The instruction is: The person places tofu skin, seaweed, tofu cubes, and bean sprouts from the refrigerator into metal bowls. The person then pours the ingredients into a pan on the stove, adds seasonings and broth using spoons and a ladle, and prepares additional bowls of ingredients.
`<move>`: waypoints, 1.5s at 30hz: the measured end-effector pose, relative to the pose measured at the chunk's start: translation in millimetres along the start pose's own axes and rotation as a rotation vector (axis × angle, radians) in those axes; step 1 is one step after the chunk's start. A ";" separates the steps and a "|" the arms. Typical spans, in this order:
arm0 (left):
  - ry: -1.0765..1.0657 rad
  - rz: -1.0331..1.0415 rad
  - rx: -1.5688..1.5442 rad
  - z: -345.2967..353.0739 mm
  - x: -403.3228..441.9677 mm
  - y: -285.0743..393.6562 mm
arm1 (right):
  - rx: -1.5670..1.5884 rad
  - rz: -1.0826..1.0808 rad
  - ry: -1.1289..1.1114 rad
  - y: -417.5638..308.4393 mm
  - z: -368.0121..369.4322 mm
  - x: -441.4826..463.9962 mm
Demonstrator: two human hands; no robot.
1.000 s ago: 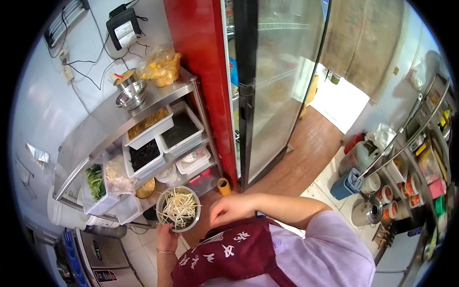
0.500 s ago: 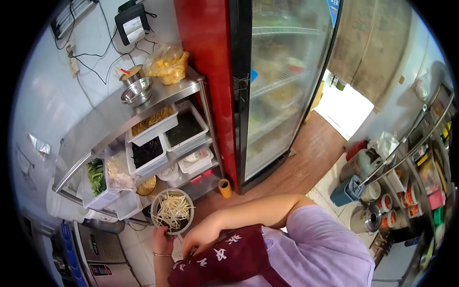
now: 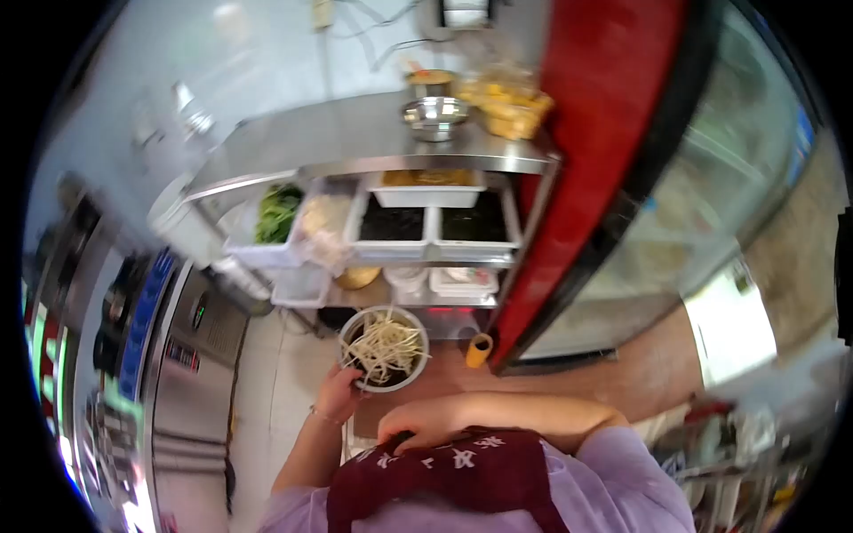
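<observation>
Left hand (image 3: 338,393): fingers closed on the lower-left rim of the bowl (image 3: 384,389), thumb uppermost. Right hand (image 3: 413,421): fingers bent against the maroon apron (image 3: 435,480) — whether they grip cloth or anything else, I cannot tell. The bowl, heaped with sprouts (image 3: 386,345), is just left of the frame's middle, below the rack's steel surface (image 3: 324,129). Step in hand, in my judgement: supporting the bowl one-handed while the right is at the apron; any move from here calls for keeping it level. Not verifiable: the left fingertips under the bowl, the dark matter beneath the sprouts, the blurred goods at lower right — and the fridge contents behind the hazy glass door (image 3: 675,240).
</observation>
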State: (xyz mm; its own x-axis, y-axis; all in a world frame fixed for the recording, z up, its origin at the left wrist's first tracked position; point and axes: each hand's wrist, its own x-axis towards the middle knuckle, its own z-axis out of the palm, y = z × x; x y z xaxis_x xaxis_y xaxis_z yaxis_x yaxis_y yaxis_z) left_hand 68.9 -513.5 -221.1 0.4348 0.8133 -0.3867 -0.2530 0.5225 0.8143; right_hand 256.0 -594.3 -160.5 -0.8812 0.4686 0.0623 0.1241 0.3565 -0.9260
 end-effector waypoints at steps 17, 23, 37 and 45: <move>0.406 0.378 -0.294 36.3 -27.5 15.2 | 0.540 0.090 0.088 50.2 -162.5 -73.7; 0.618 0.397 -0.373 -34.8 -78.3 14.7 | 0.405 0.240 0.438 106.7 -171.7 10.2; 0.825 0.565 -0.461 -324.9 -236.0 77.8 | -0.445 -0.101 0.264 67.9 -93.9 434.9; 0.799 0.604 -0.501 -460.4 -268.2 141.6 | 0.396 0.353 -0.228 60.1 12.5 618.6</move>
State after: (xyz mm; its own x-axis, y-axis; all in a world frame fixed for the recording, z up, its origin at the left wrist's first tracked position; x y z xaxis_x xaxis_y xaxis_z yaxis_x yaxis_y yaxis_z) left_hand -481.5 -539.6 -201.4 -0.5116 0.8049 -0.3007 -0.6326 -0.1160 0.7658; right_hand -287.3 -293.1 -182.3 -0.8989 0.3025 -0.3169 0.2870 -0.1398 -0.9477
